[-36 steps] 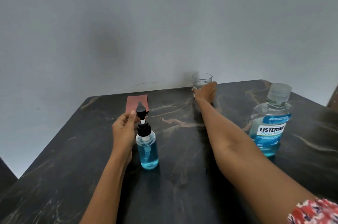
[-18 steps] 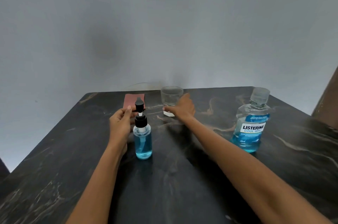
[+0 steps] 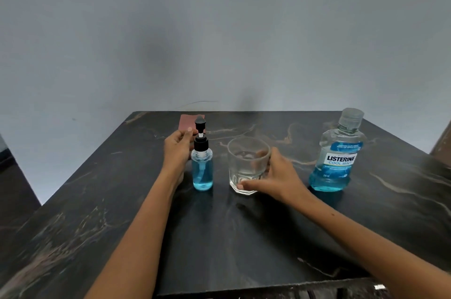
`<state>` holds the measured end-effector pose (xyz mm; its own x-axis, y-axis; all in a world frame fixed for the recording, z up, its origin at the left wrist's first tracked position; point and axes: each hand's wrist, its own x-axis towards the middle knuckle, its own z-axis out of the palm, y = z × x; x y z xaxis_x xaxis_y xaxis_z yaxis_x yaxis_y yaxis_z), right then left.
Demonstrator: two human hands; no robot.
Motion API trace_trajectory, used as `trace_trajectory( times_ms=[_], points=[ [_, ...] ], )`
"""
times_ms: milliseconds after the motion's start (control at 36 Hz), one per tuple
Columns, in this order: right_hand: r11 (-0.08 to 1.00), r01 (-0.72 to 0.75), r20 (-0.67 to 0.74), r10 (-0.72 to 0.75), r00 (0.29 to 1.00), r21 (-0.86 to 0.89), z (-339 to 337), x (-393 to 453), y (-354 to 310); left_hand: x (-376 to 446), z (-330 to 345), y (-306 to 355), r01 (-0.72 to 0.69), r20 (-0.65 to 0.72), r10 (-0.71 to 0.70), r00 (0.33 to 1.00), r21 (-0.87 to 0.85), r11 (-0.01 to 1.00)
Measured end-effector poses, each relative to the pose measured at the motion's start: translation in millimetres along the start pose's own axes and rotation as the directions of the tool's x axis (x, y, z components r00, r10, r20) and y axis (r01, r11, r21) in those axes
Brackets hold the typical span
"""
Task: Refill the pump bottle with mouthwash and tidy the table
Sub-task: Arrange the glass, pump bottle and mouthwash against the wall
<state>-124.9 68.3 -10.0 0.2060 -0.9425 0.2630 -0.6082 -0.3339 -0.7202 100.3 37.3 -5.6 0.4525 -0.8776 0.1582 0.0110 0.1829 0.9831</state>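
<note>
A small clear pump bottle (image 3: 202, 174) with a black pump head stands upright on the dark table (image 3: 244, 237), filled with blue liquid. My left hand (image 3: 177, 150) rests against its left side, fingers up by the pump. An empty clear glass (image 3: 246, 167) stands just right of the bottle, and my right hand (image 3: 275, 176) grips it from the right, thumb low on its front. The Listerine mouthwash bottle (image 3: 338, 154) stands capped at the right, holding blue liquid in its lower part.
A reddish-brown cloth (image 3: 188, 122) lies flat near the table's far edge, behind the pump bottle. A grey wall rises behind the table. A brown edge (image 3: 443, 137) shows at the far right.
My right hand has drawn the glass from the table's far edge toward me, to just right of the pump bottle. My left hand has stayed by the bottle.
</note>
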Motion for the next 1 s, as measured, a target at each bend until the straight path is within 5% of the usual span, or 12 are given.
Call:
trace_trajectory(
  times_ms=[333,528,694,889,1000],
  points=[
    [0.989,-0.004,-0.011,0.006,1.0,0.147,0,-16,3,-13,-14,24,0.081,0.065,-0.084,0.994,0.055,0.995],
    [0.988,0.058,-0.107,-0.043,0.993,0.141,-16,-36,7,-41,-45,42,-0.054,0.129,0.023,0.991,0.245,0.968],
    [0.983,0.114,-0.19,-0.085,0.978,0.148,-30,-50,7,-66,-58,34,-0.112,0.333,-0.007,0.943,0.337,0.935],
    [0.968,0.131,-0.232,-0.08,0.969,0.214,-34,-55,6,-70,-39,25,-0.151,0.156,0.094,0.983,0.411,0.899],
    [0.964,0.133,-0.229,-0.079,0.97,0.229,-35,-57,7,-71,-42,28,-0.161,0.233,0.061,0.971,0.438,0.884]
  ],
)
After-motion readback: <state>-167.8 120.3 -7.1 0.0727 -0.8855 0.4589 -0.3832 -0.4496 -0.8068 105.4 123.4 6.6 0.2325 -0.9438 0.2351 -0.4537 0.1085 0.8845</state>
